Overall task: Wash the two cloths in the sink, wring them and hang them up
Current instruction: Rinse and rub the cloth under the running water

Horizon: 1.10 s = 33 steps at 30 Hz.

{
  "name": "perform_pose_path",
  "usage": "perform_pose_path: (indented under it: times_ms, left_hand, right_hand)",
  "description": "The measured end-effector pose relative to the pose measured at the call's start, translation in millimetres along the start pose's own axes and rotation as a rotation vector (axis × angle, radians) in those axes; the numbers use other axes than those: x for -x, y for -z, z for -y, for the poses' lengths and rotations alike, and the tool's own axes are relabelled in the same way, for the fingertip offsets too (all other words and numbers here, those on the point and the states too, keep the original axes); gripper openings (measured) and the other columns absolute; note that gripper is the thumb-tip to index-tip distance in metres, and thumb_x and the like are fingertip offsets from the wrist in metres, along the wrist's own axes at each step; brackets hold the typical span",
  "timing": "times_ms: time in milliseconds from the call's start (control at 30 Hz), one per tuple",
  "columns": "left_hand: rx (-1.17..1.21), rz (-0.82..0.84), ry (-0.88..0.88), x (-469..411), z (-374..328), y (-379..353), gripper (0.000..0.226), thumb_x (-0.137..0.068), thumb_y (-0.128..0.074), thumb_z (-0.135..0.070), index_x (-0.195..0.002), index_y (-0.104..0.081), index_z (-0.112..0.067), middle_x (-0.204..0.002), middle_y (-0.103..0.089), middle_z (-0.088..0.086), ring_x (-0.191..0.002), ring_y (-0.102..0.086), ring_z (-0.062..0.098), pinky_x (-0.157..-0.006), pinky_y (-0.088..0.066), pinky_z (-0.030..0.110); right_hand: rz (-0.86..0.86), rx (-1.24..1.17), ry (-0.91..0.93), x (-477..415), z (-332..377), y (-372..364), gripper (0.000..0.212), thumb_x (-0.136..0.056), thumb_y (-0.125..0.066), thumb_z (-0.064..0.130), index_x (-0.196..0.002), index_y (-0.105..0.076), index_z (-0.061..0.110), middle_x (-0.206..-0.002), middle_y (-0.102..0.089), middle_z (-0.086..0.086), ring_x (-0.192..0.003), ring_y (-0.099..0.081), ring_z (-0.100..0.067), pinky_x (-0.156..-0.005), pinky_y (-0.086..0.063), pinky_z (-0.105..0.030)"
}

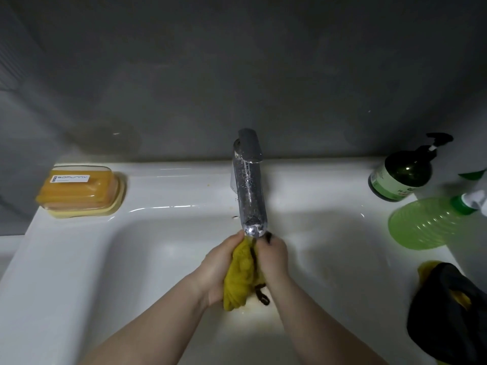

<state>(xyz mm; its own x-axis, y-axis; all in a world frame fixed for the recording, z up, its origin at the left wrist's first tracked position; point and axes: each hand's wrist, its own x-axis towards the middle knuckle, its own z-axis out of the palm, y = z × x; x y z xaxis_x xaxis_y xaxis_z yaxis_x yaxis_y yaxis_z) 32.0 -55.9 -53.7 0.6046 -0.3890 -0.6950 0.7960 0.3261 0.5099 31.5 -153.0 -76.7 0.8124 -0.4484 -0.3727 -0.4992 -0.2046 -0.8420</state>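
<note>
A yellow cloth (241, 277) with a dark hanging loop is bunched between both hands, just under the spout of the chrome tap (249, 180), over the white sink (147, 262). My left hand (220, 267) grips its left side and my right hand (272, 259) grips its right side, pressed close together. The second cloth (448, 312), dark grey with yellow showing, lies crumpled on the sink's right rim. I cannot tell whether water is running.
A yellow soap box (80, 189) sits on the back left ledge. On the right ledge stand a dark green pump bottle (403, 175) and a lying bottle of green liquid (432, 222). A grey wall rises behind the tap.
</note>
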Motion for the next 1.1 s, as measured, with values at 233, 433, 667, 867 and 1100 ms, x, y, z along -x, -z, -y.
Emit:
perform_pose_path:
  times_ms: [233,433,667,867,1100]
  left_hand:
    - [0.002,0.131,-0.016,2,-15,23,0.036,-0.072,-0.054,-0.034,-0.084,-0.073,-0.006,-0.085,-0.074,0.015,-0.073,-0.072,0.026,-0.066,-0.06,0.033]
    - [-0.189,0.228,-0.048,3,-13,16,0.02,-0.064,-0.061,-0.011,-0.08,-0.072,-0.005,-0.083,-0.07,0.014,-0.075,-0.068,0.025,-0.074,-0.056,0.036]
    - [-0.462,0.263,-0.098,9,-30,28,0.03,-0.055,-0.054,0.008,-0.081,-0.066,-0.001,-0.072,-0.073,0.008,-0.069,-0.07,0.019,-0.068,-0.059,0.028]
    - [-0.675,0.024,-0.218,11,-43,32,0.024,-0.055,-0.063,-0.007,-0.079,-0.063,-0.011,-0.076,-0.067,0.006,-0.072,-0.064,0.019,-0.067,-0.053,0.028]
    - [-0.059,0.127,-0.078,11,-40,57,0.034,-0.07,-0.065,-0.036,-0.089,-0.071,-0.009,-0.077,-0.076,0.008,-0.068,-0.073,0.021,-0.056,-0.06,0.031]
  right_hand:
    - [0.104,0.157,-0.073,-20,-22,45,0.023,-0.09,-0.048,0.03,-0.092,-0.059,0.01,-0.095,-0.061,-0.01,-0.092,-0.054,-0.025,-0.079,-0.04,-0.03]
    - [0.645,-0.114,0.01,3,-9,34,0.024,-0.092,-0.046,0.029,-0.111,-0.057,0.022,-0.118,-0.061,0.001,-0.11,-0.057,-0.01,-0.089,-0.044,-0.016]
    - [0.532,0.152,0.25,5,7,34,0.026,-0.091,-0.049,0.019,-0.074,-0.063,0.005,-0.062,-0.065,0.008,-0.061,-0.057,-0.003,-0.062,-0.045,-0.022]
    - [0.24,0.108,0.313,0,15,31,0.026,-0.09,-0.05,0.012,-0.065,-0.049,0.021,-0.044,-0.044,0.015,-0.048,-0.04,0.001,-0.045,-0.032,-0.008]
    - [0.196,-0.161,-0.01,-12,19,50,0.034,-0.094,-0.043,0.023,-0.101,-0.062,-0.004,-0.103,-0.065,-0.027,-0.089,-0.061,-0.031,-0.08,-0.05,-0.034]
